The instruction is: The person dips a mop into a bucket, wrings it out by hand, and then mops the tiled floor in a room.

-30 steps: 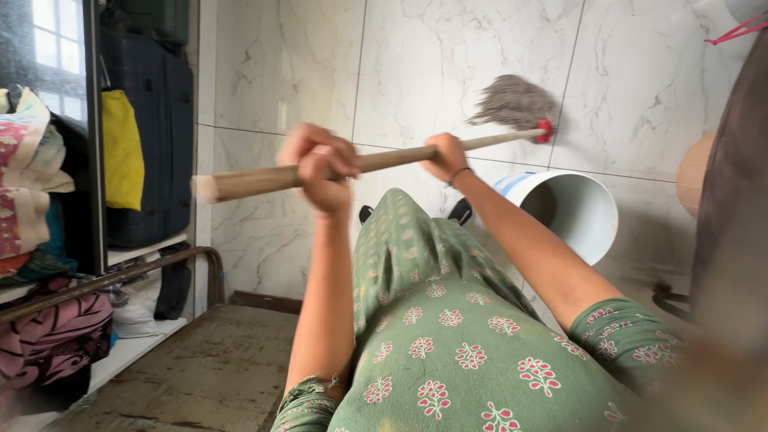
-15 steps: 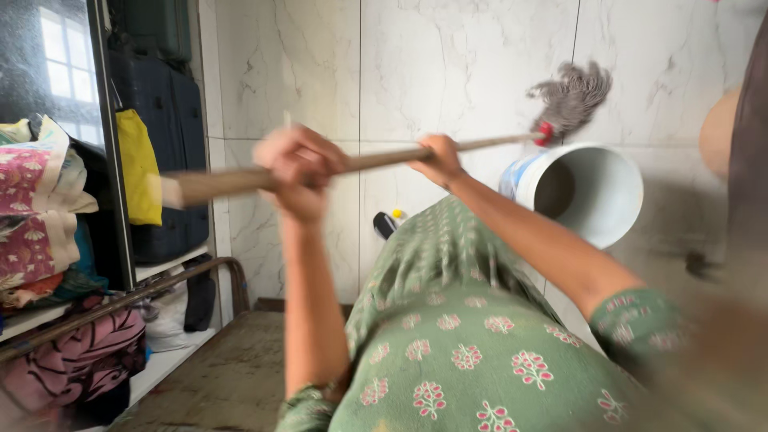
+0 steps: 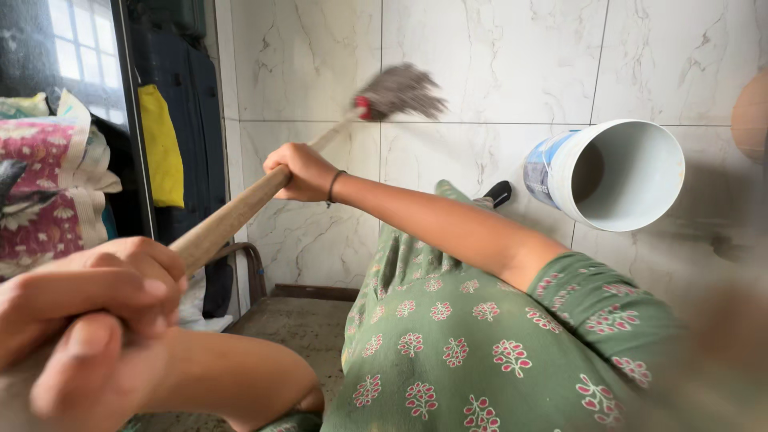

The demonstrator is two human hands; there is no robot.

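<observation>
Mop [image 3: 400, 90]: grey head blurred, on marble floor [image 3: 480, 64], left of bucket.
Left hand [image 3: 76, 320]: clenched on handle end.
Right hand [image 3: 300, 172]: clenched mid-handle.
Progress: mopping underway; cleaned share unclear.
Bucket [image 3: 632, 172]: white, apparently empty.

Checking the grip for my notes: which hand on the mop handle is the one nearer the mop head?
The right hand, with a dark band at its wrist, grips partway up the wooden handle, nearer the mop head. The left hand holds the end close to the camera.
</observation>
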